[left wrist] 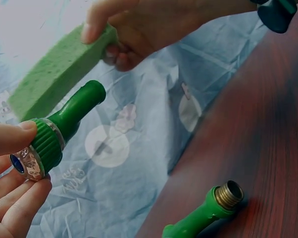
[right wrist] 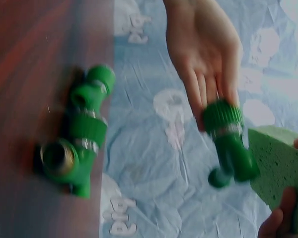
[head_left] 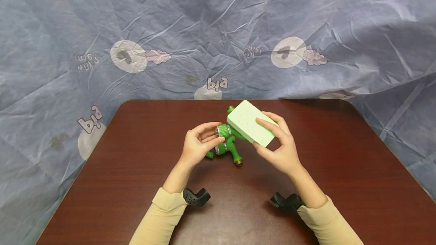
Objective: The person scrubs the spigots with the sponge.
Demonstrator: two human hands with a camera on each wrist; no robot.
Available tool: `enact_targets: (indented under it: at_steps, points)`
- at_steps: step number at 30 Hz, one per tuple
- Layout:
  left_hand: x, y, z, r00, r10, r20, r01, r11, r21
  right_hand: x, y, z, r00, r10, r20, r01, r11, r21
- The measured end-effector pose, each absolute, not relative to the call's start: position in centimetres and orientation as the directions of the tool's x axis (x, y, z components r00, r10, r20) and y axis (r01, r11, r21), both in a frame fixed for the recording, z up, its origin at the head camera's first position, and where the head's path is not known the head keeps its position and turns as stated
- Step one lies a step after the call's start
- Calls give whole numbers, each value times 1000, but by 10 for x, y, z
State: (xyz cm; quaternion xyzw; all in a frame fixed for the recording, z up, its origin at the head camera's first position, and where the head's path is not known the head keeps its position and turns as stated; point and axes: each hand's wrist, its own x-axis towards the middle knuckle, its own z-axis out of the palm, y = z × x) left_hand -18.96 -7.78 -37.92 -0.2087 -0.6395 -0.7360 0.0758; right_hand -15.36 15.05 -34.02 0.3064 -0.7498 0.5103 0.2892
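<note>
My left hand (head_left: pixel 195 147) pinches a green tap (head_left: pixel 223 131) by its ribbed collar, which has a silvery band, and holds it above the table. In my right hand (head_left: pixel 282 149) is a pale green sponge block (head_left: pixel 250 122), gripped at its edges between thumb and fingers. The sponge is close to the held tap and hides part of it in the head view; in the right wrist view the tap's spout (right wrist: pixel 246 163) is beside the sponge's corner. A second green tap (head_left: pixel 235 152), with a brass threaded end (left wrist: pixel 229 194), lies on the table below.
The dark red-brown wooden table (head_left: pixel 136 184) has rounded far corners. Behind it hangs a creased blue-grey cloth (head_left: pixel 190 29) with printed letters and round patches. A black wrist mount (head_left: pixel 196 197) is on the left wrist, and another black mount (head_left: pixel 287 202) on the right.
</note>
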Motion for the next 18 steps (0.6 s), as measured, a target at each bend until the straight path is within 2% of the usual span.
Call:
enact_targets:
  at_steps: [3,6,11,18]
  points:
    - [-189,-77,-379,-903,159,399,375,-162,913,-157,148,-352,-609,-258,750,-790,282,-544]
    - [-189,-77,-379,-904,166,395,371,-157,915,-165,151,-365,-615,-280,737,-786,297,-542]
    - [-188,-76,-378,-900,196,390,364,-153,919,-172,158,-368,-660,-207,723,-740,347,-576]
    - [-188,-77,-379,-894,219,391,363,-156,919,-165,162,-348,-730,-44,682,-640,395,-659]
